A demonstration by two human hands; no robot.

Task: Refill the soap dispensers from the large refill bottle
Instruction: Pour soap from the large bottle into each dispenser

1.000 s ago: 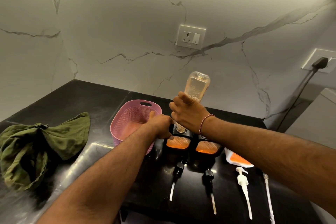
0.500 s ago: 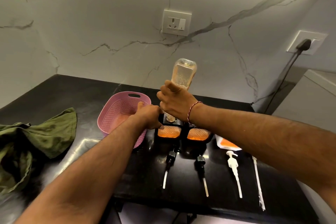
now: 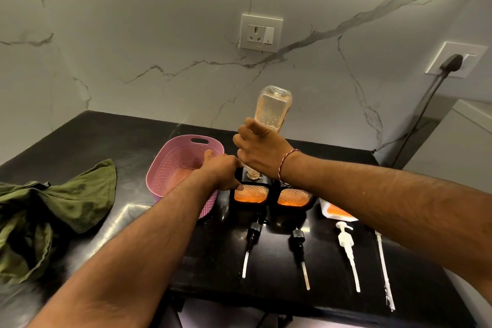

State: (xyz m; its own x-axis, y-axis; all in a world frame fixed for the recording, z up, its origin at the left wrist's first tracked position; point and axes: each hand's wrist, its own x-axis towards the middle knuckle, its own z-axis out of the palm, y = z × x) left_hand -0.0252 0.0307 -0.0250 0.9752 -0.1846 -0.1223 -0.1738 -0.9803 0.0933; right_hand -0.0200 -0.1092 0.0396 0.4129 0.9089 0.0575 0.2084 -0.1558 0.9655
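Clear refill bottle point(image 3: 273, 109): right hand point(image 3: 262, 154) seemingly clasps it.

Right hand point(image 3: 262, 153) grips refill bottle point(image 3: 273, 109), upturned, mouth down over left dispenser point(image 3: 250, 193). Left hand point(image 3: 221, 172) holds its rim. Pink basket point(image 3: 173, 168) at dispenser's 9 o'clock, right dispenser point(image 3: 294, 197) at 3, black pump point(image 3: 253, 233) at 6.

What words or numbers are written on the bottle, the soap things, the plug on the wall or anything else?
None can be read anywhere.
Refill bottle: no label text shows.
Soap dispensers: only a bumpy pattern, no words.
Wall socket: any marking is too small to read.
Orange pouch: mostly hidden; nothing readable.
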